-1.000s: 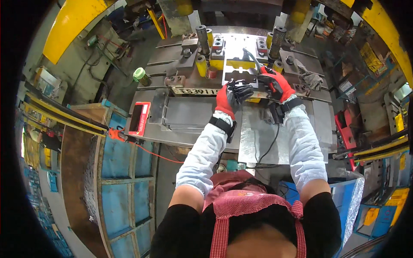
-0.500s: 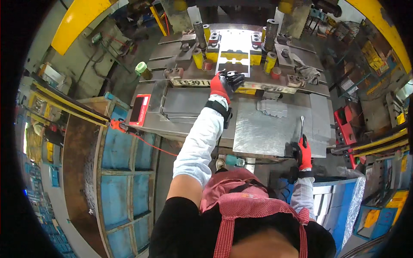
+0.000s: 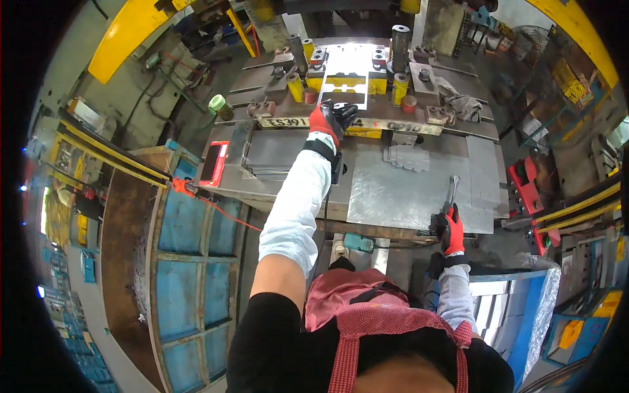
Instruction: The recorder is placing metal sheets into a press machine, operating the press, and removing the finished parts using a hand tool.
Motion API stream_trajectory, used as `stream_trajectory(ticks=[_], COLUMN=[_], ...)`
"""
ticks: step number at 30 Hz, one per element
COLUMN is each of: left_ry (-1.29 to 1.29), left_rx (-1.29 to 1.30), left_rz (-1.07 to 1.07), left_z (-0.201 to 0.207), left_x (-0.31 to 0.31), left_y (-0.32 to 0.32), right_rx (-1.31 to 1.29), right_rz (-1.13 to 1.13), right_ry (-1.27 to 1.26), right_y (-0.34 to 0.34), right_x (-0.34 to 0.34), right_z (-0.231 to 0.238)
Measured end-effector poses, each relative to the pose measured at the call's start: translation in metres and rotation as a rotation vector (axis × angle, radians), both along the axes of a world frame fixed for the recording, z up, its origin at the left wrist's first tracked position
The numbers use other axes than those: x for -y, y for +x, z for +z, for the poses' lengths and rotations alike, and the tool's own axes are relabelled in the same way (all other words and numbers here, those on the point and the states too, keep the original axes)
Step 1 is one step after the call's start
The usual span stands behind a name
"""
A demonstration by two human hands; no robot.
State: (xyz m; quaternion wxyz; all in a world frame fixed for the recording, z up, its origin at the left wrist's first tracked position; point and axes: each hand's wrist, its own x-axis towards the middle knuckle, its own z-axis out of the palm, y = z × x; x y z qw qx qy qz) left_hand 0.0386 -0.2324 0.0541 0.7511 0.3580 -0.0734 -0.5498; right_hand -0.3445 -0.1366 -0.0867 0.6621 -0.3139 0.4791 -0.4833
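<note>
Since a moment ago, little shifts: left hand [image 3: 325, 120] stays stretched to the die. Right hand [image 3: 451, 230], fingers wrapped, grips a metal tool [image 3: 451, 191] whose long axis points away over the desk [image 3: 393, 193]. Left fingers: cannot tell.

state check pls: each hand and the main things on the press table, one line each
left hand: gloved, arm stretched out, resting at the die's front edge
right hand: gloved, shut on a metal tool
metal tool: upright in the grip, over the table's right edge
die: open, slot lit
stamped part: lying flat, untouched
metal sheets: stacked flat at left
</note>
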Motion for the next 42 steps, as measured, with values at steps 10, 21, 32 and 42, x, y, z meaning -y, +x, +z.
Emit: stream_trajectory(ticks=[10, 21, 32, 42], left_ry=[-0.033, -0.044, -0.001, -0.003], left_rx=[-0.044, 0.049, -0.018, 0.008], left_rz=[-0.038, -0.024, -0.092, 0.012], left_z=[-0.004, -0.002, -0.011, -0.012], left_x=[0.005, 0.002, 0.015, 0.010], left_y=[0.003, -0.003, 0.008, 0.003], right_rx=[0.022, 0.069, 0.056, 0.033], right_rz=[0.046, 0.045, 0.051, 0.024], right_ry=[0.007, -0.010, -0.032, 0.025], right_y=[-0.012, -0.013, -0.008, 0.002], right_x=[0.010, 0.010, 0.009, 0.002], right_z=[-0.026, -0.030, -0.020, -0.004])
